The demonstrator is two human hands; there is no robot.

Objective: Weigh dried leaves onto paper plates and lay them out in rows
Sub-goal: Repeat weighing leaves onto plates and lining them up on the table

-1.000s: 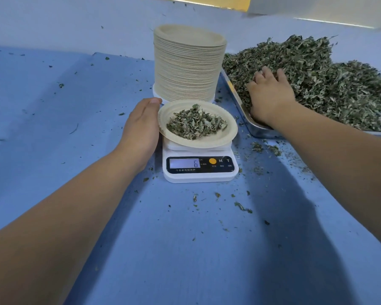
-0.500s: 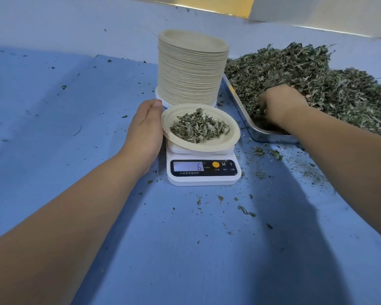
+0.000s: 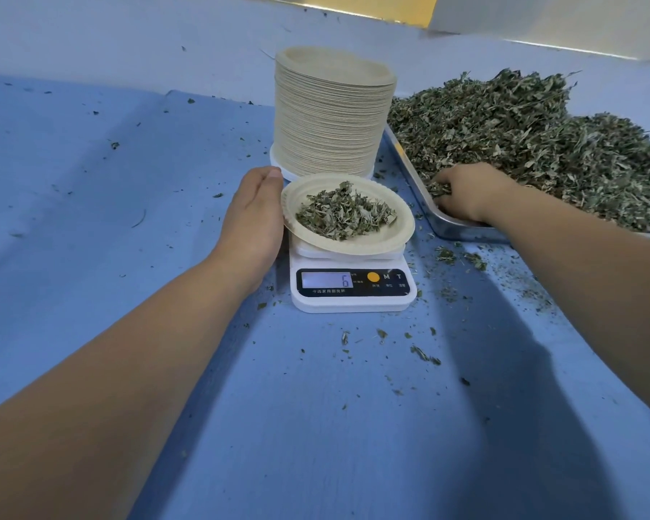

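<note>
Touching the plate (image 3: 400, 227) on the scale (image 3: 353, 302), left hand (image 3: 254, 219) grip is straight; right hand (image 3: 470, 193) grip clutches leaves (image 3: 541, 137) beside the stack (image 3: 331, 118).

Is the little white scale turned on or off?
On. The scale has a lit screen that shows a 6, and the paper plate of dried leaves sits on top of it.
</note>
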